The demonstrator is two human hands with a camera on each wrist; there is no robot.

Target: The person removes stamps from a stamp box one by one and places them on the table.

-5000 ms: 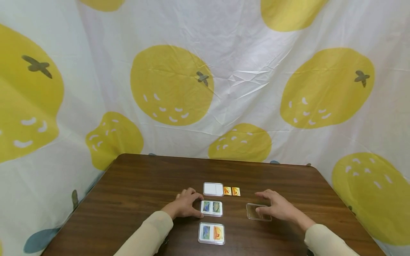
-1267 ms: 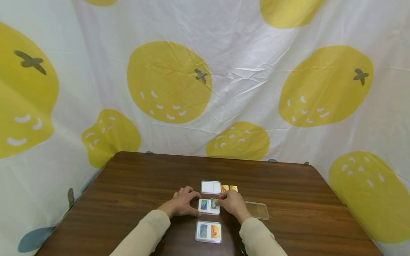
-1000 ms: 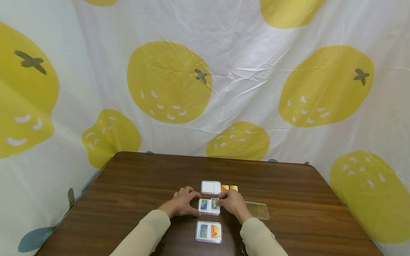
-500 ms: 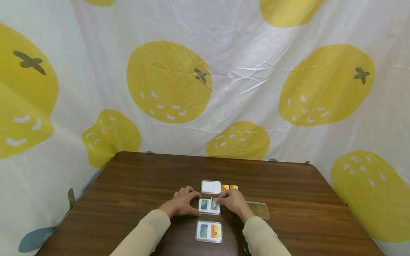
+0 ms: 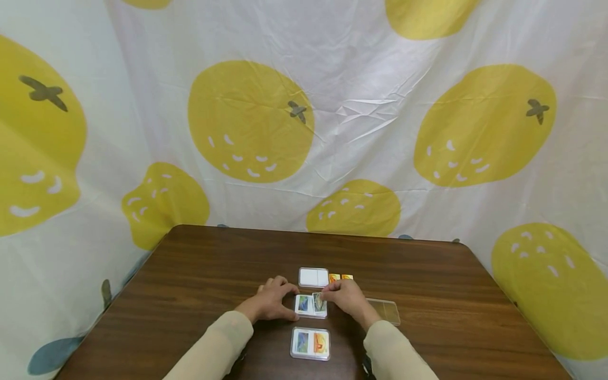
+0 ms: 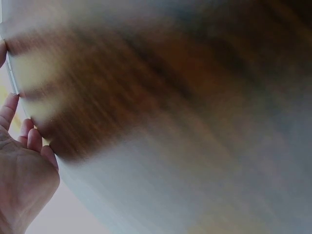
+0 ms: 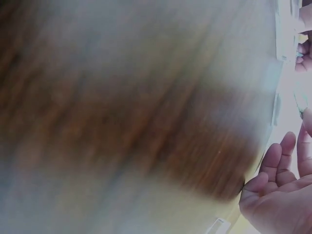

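In the head view my left hand [image 5: 271,302] holds the left end of the middle stamp case [image 5: 309,315], thumb at the near corner and index finger at the far one. My right hand [image 5: 349,299] pinches the right edge of a small stamp with a green picture [image 5: 317,302]. That stamp lies over the case's right half, slightly askew and past its far edge. A blue-green stamp [image 5: 303,303] sits in the left half. In the left wrist view part of the left hand [image 6: 27,175] shows at the case's edge. The right wrist view shows curled fingers of the right hand [image 7: 287,195].
Nearer me lies another case [image 5: 310,343] with a blue and an orange stamp. Farther off is a case with a blank white insert [image 5: 313,277], beside two orange stamps [image 5: 347,277]. A clear lid [image 5: 387,311] lies right, partly behind the right forearm. Lemon-print cloth [image 5: 361,158] hangs behind the table.
My right hand has left the clear lid, come to the middle case and taken hold of the green-picture stamp. Lately that stamp has shifted slightly up and askew. The left hand stays.
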